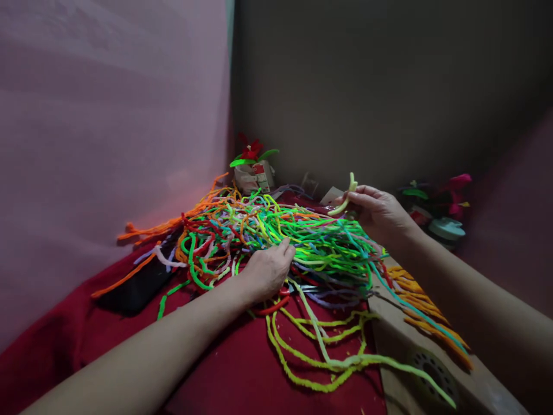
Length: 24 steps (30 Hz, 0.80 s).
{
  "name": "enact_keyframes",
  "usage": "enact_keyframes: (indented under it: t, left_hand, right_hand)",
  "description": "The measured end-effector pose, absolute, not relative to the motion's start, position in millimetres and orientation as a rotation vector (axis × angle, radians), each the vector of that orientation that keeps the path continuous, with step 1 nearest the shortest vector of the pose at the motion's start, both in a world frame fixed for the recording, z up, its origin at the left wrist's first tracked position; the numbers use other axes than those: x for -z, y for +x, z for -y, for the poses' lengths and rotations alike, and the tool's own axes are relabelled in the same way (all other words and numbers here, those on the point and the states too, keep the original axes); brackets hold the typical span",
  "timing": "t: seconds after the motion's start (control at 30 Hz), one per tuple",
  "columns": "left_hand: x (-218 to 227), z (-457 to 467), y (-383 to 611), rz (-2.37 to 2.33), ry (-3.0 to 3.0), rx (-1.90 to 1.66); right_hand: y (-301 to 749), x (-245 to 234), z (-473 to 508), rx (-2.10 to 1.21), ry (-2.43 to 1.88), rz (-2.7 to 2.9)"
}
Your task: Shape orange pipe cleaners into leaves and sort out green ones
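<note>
A big tangled heap of pipe cleaners (319, 236) in green, orange, red, yellow and lilac spreads over a red cloth. My left hand (270, 268) reaches into its near side, fingers curled closed around pipe cleaner strands; the fingertips are partly hidden. Raised above the right end of the heap, my right hand (380, 213) pinches a short, bent, pale yellow pipe cleaner (343, 204) between thumb and fingers. Long yellow pipe cleaners (319, 380) loop across the cloth in front of my left hand. Scissors (305, 288) lie partly covered beside that hand.
A red pipe-cleaner flower (250, 151) stands at the back, a pink one (458, 190) at the right. Orange pipe cleaners (415, 294) lie on a pale wooden surface (397, 328) near a round holed disc (434, 372). A dark flat object (133, 288) sits left on the red cloth (224, 369).
</note>
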<state>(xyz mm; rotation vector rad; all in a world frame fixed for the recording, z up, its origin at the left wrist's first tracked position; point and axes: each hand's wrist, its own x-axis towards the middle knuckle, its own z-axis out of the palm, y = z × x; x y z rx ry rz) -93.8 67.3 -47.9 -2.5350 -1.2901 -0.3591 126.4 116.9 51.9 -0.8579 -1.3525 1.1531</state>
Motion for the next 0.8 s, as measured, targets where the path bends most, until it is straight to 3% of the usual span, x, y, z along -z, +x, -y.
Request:
enact_keyframes:
  t: [0.33,0.57,0.8]
  left_hand:
    - [50,-69,-95,1.279,-2.528,0.391]
    - [51,-71,-94,1.294,-2.524,0.421]
    - [55,-74,-95,1.273,-2.516,0.459]
  right_hand:
    - [141,-48,-84,-1.283,-0.954,1.196]
    - [189,-57,-53,-0.861,-0.971,1.237]
    - [250,-42,-12,-0.659,-1.196,1.080]
